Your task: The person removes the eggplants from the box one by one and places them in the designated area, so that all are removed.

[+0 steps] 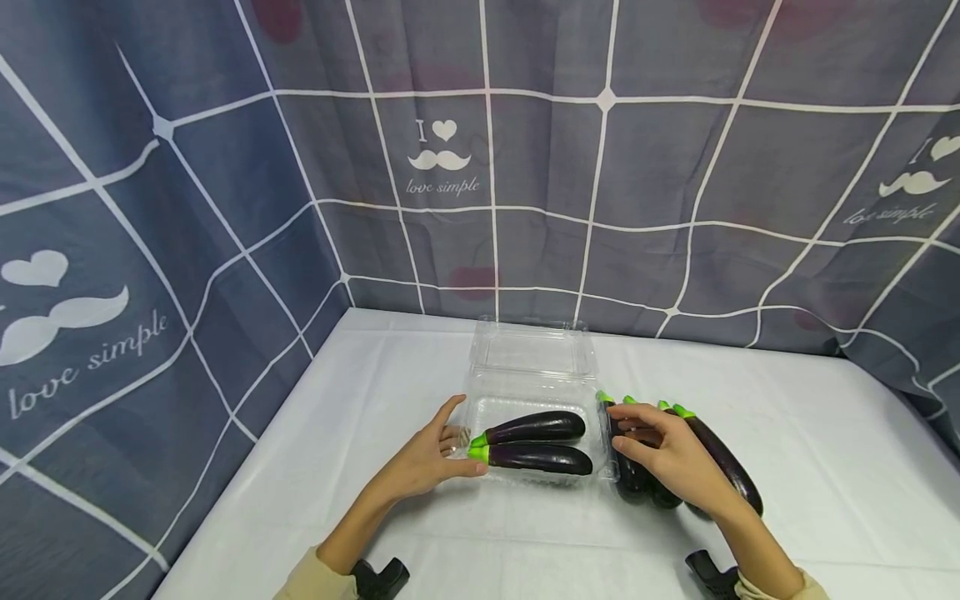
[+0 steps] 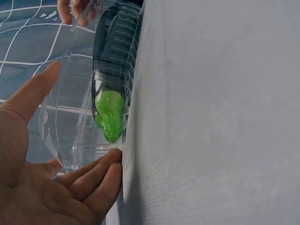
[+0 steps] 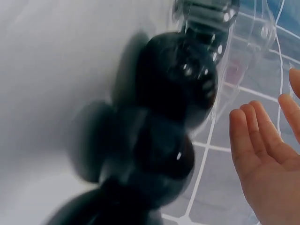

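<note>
A clear plastic clamshell box (image 1: pixel 534 385) lies with its lid (image 1: pixel 532 350) folded back. Two dark eggplants (image 1: pixel 538 458) with green stem ends lie side by side in its base. My left hand (image 1: pixel 431 457) is at the box's left side, thumb near the closer stem. In the left wrist view, its fingertips (image 2: pixel 110 161) touch the box's end wall and the digits are spread. My right hand (image 1: pixel 670 454) hovers above loose eggplants (image 1: pixel 723 462) right of the box. Its fingers look extended in the right wrist view, with nothing held, and it partly hides those eggplants in the head view.
A white cloth (image 1: pixel 390 367) covers the table. Behind and to the left hangs a grey-blue curtain (image 1: pixel 547 158) with white lines. The loose eggplants lie close against the box's right side, several of them together. Black wrist mounts (image 1: pixel 378 579) sit on both forearms.
</note>
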`<move>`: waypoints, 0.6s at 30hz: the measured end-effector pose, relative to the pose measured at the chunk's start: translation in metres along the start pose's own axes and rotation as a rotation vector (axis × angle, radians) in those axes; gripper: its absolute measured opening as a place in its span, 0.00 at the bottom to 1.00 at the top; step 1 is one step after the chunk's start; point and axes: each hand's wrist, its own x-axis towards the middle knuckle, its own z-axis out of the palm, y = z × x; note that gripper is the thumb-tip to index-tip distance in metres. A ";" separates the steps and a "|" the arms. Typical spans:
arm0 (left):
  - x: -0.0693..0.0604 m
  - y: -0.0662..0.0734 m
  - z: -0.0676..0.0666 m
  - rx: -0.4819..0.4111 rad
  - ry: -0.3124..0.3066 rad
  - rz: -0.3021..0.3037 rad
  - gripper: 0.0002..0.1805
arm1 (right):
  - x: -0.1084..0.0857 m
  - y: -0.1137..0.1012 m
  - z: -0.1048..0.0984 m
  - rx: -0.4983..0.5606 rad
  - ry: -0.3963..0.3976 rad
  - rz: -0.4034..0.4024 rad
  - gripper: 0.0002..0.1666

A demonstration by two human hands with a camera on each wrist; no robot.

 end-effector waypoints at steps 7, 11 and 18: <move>0.000 0.002 0.000 -0.007 -0.006 0.011 0.57 | 0.008 -0.007 0.013 -0.049 -0.018 -0.038 0.21; -0.001 0.002 0.001 -0.008 -0.006 0.009 0.57 | 0.011 -0.011 0.020 -0.125 0.013 -0.073 0.22; 0.000 0.002 0.000 0.001 0.000 0.005 0.57 | 0.018 -0.016 0.029 -0.111 0.027 -0.117 0.20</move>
